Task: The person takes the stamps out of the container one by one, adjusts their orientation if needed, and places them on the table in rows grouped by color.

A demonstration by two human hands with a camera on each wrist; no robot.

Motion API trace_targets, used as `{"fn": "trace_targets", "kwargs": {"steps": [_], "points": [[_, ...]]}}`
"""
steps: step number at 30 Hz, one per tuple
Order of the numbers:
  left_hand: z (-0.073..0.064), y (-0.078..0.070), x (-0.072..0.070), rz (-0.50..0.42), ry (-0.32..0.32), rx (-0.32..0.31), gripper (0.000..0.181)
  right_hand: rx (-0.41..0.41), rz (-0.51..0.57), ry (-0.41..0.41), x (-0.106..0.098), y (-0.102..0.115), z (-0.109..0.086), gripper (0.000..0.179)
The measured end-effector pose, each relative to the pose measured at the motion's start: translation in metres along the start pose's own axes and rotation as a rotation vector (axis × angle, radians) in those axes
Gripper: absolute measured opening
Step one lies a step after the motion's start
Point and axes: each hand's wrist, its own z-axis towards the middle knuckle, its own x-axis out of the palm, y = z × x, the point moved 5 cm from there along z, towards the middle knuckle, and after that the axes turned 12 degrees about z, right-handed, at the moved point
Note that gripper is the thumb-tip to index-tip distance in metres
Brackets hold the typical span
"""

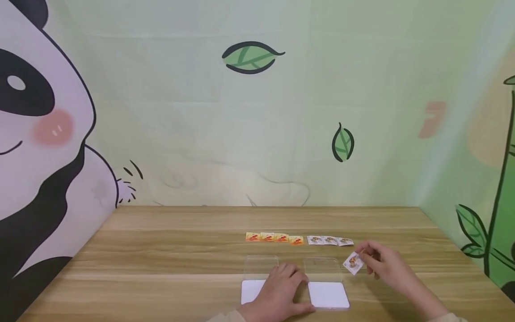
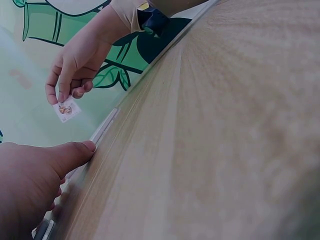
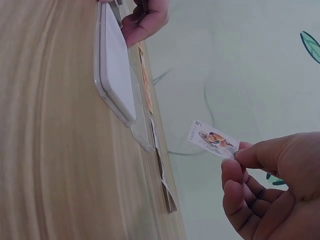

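Note:
My right hand (image 1: 382, 264) pinches a postage stamp (image 3: 214, 140) between thumb and forefinger, raised above the table at the right. A coloured picture and the figure 1.20 are printed on the stamp. My left hand (image 1: 281, 288) holds the left end of the right-hand clear plastic case (image 1: 329, 295), thumb at its near corner and forefinger by the hinge side. This case lies with its transparent lid (image 1: 322, 267) laid back, showing a white inside. Partly hidden under my left hand is a second such case (image 1: 250, 290), its lid also folded back.
Beyond the cases, several yellow-and-red stamps (image 1: 267, 237) form a row. Continuing it to the right are three pale stamps (image 1: 329, 240). A wood-grain table (image 1: 161, 255) carries everything, with a printed panda-and-leaf backdrop (image 1: 181, 112) standing behind it.

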Motion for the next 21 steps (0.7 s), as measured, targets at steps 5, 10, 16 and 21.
{"fn": "trace_targets", "kwargs": {"steps": [5, 10, 16, 21], "points": [[0.000, 0.001, 0.000, 0.002, -0.005, 0.001, 0.046, 0.016, 0.002, -0.018, -0.005, -0.002, 0.004, 0.014], [0.000, 0.000, -0.001, 0.006, -0.015, 0.003, 0.046, 0.050, 0.014, -0.048, -0.009, -0.003, 0.009, 0.014], [0.000, -0.001, -0.002, 0.007, -0.021, 0.008, 0.045, 0.094, 0.025, -0.066, -0.014, -0.006, 0.015, 0.014], [0.000, -0.001, -0.003, 0.009, -0.010, 0.014, 0.045, 0.116, 0.035, -0.085, -0.018, -0.009, 0.021, 0.016]]}}
